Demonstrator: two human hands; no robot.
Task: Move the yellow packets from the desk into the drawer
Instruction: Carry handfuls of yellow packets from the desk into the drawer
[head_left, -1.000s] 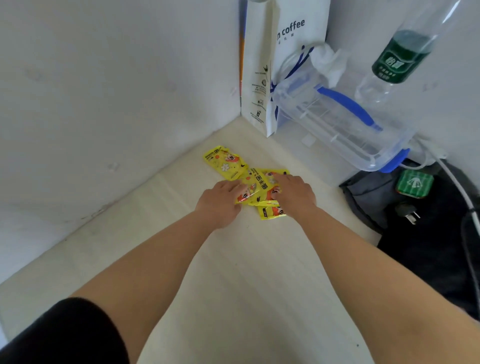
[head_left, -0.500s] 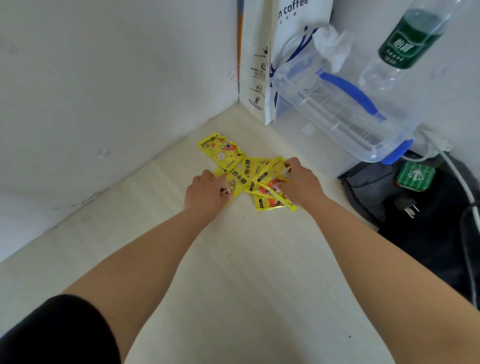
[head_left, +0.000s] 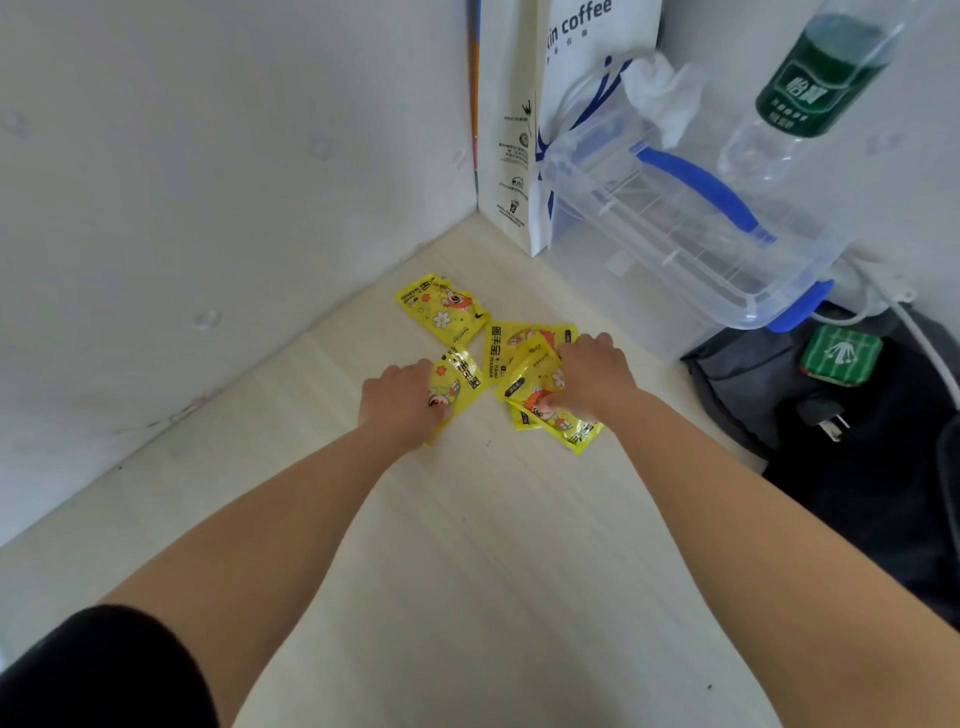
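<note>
Several yellow hand-warmer packets lie in the far corner of the pale desk (head_left: 467, 545). My left hand (head_left: 402, 402) grips one packet (head_left: 457, 382) and lifts its near edge. My right hand (head_left: 592, 376) pinches a small bunch of packets (head_left: 540, 402) that fan out below its fingers. One packet (head_left: 441, 312) lies flat alone near the wall. Another flat packet (head_left: 501, 345) lies between my hands, partly under the bunch. No drawer is in view.
A white paper coffee bag (head_left: 524, 130) stands in the corner. Right of it sits a clear plastic box with blue handle (head_left: 691, 228), a green-labelled bottle (head_left: 815, 88) behind it. A dark bag (head_left: 857, 441) with a green case (head_left: 839, 356) and plug lies at right.
The pile has been split: my left hand drew one packet to the left, and my right hand gathered several packets to the right. The view has shifted slightly.
</note>
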